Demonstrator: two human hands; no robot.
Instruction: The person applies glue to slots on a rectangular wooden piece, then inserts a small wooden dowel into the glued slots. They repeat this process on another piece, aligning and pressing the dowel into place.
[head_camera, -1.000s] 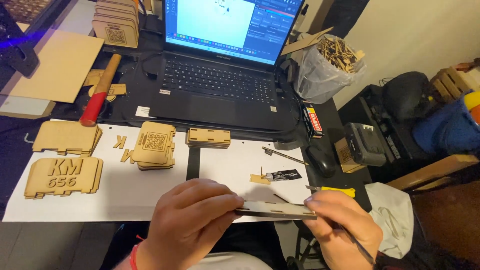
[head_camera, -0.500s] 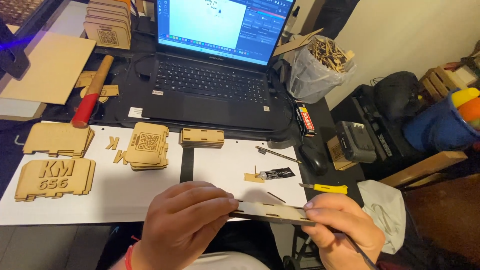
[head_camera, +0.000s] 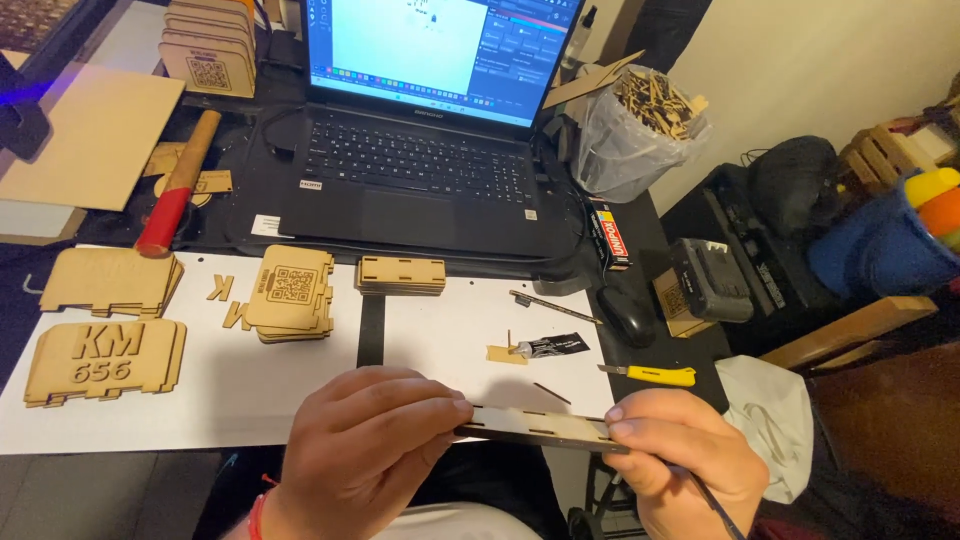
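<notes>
A thin laser-cut wooden panel (head_camera: 540, 428) with small slots is held edge-on between both hands over the front edge of the white sheet (head_camera: 220, 390). My left hand (head_camera: 365, 445) pinches its left end with fingers on top. My right hand (head_camera: 690, 460) grips its right end and also holds a thin dark stick that points down to the right. A small glue tube (head_camera: 552, 346) lies on a wood scrap just beyond the panel.
Stacks of cut wooden plates (head_camera: 292, 290), (head_camera: 105, 360), (head_camera: 110, 280) and a small slotted stack (head_camera: 402, 274) lie on the sheet. An open laptop (head_camera: 420, 170) stands behind. A red-handled mallet (head_camera: 178, 190), a yellow knife (head_camera: 660, 375), a mouse (head_camera: 630, 315) and a bag of wood scraps (head_camera: 640, 125) surround it.
Both hands with the panel stay in nearly the same place. The view has shifted slightly, so the desk things sit a little lower and to the left.
</notes>
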